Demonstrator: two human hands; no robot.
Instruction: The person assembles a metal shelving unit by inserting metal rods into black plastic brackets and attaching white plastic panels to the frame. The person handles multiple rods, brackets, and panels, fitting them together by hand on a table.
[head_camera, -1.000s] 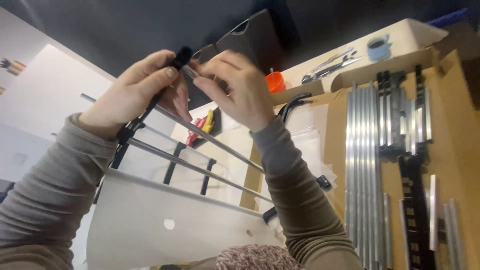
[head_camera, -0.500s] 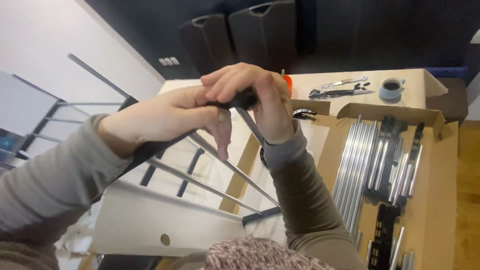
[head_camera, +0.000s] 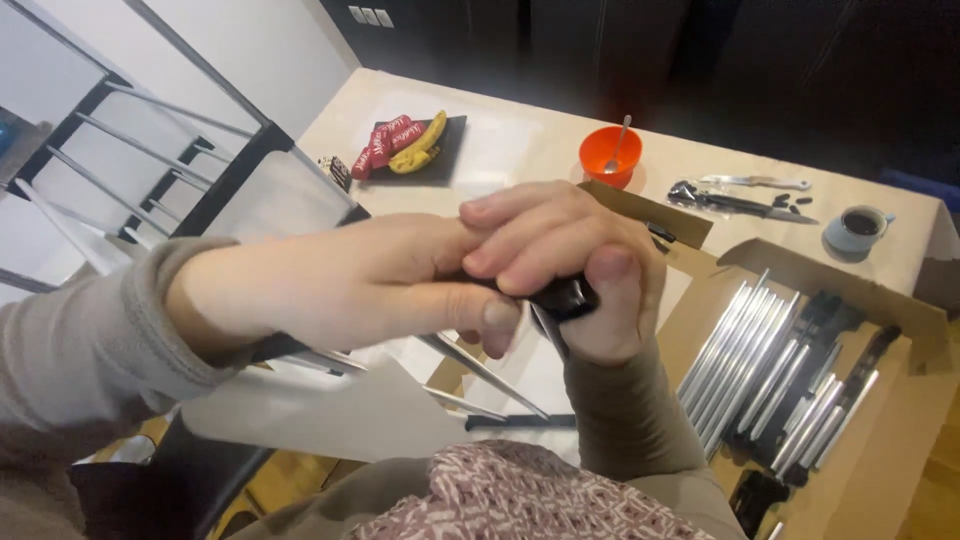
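Note:
Both hands meet in the middle of the view around a black plastic end piece (head_camera: 562, 297) on a thin metal rod (head_camera: 480, 372). My left hand (head_camera: 340, 285) wraps the black bar from the left, thumb against the piece. My right hand (head_camera: 570, 262) closes over the piece from the right, fingers laid across the left hand. The rod belongs to a rack frame (head_camera: 210, 185) of black bars and silver rods with a white panel (head_camera: 330, 415) beneath it.
An open cardboard box (head_camera: 900, 430) at the right holds several silver rods (head_camera: 745, 360) and black parts. On the beige table (head_camera: 520, 150) sit a black tray with a banana (head_camera: 415, 145), an orange bowl with a spoon (head_camera: 608, 155), pliers (head_camera: 720, 198) and a cup (head_camera: 860, 228).
The view has tilted down onto the table. Both hands have come lower and closer together, and the right hand has closed fully over the black end piece.

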